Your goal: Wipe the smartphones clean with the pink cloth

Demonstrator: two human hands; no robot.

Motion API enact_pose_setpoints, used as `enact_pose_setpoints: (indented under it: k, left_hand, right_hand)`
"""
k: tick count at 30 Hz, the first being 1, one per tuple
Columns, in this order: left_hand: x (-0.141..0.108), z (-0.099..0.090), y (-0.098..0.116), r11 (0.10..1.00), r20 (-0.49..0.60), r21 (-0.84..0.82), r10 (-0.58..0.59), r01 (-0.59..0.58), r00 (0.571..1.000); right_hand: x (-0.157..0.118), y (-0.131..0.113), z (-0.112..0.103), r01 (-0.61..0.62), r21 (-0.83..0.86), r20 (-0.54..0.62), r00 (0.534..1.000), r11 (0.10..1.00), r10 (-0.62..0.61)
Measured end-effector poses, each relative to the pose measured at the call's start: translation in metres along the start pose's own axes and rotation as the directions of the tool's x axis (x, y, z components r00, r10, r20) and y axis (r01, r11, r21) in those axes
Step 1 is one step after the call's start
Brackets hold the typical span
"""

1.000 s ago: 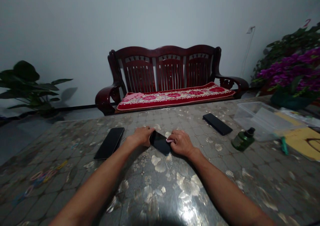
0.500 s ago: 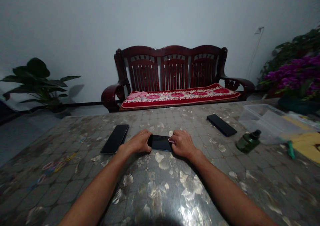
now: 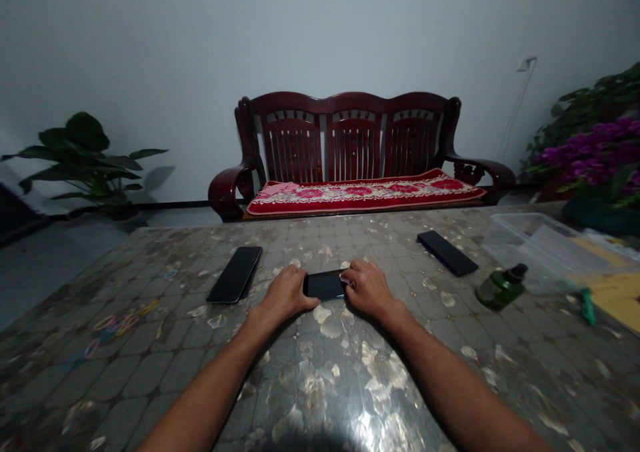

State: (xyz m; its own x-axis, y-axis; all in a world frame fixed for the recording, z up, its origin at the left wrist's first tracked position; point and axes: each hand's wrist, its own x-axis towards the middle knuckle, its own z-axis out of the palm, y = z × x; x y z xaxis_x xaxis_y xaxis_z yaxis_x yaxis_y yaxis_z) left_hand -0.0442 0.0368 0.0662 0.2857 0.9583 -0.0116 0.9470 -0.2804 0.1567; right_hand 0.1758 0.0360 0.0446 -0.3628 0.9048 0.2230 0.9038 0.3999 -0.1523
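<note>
A dark phone [image 3: 325,285] lies crosswise on the patterned tabletop [image 3: 320,345], between my two hands. My left hand [image 3: 289,291] grips its left end, thumb along the near edge and fingers at the far side. Over the right end is my right hand [image 3: 367,287], its fingers pinched on a small pale thing, perhaps a cloth or wipe, mostly hidden by the fingers. To the left rests a second black phone [image 3: 236,275]; a third [image 3: 447,253] lies to the right.
Right of the phones are a green bottle [image 3: 500,288], a clear plastic box [image 3: 540,255] and a yellow cloth [image 3: 613,292]. Colourful bands [image 3: 117,325] lie at the left. Beyond the table stands a wooden bench [image 3: 353,139].
The middle phone has turned slightly, its right end now farther from me. My left thumb has slid along the near edge. The whole view has shifted a little.
</note>
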Motion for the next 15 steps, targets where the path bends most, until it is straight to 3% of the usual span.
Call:
enact_pose_setpoints:
  k: [8,15]
  left_hand:
    - [-0.007,0.013,0.005,0.997,-0.050,-0.083,-0.003,-0.001,0.999]
    - [-0.017,0.016,-0.011,0.951,-0.034,-0.275,0.138,-0.142,0.990]
  right_hand:
    - [0.002,0.004,-0.002,-0.107,-0.067,-0.015,0.994,0.992,0.106]
    - [0.000,-0.005,-0.002,-0.069,-0.060,-0.010,0.998,0.996,0.068]
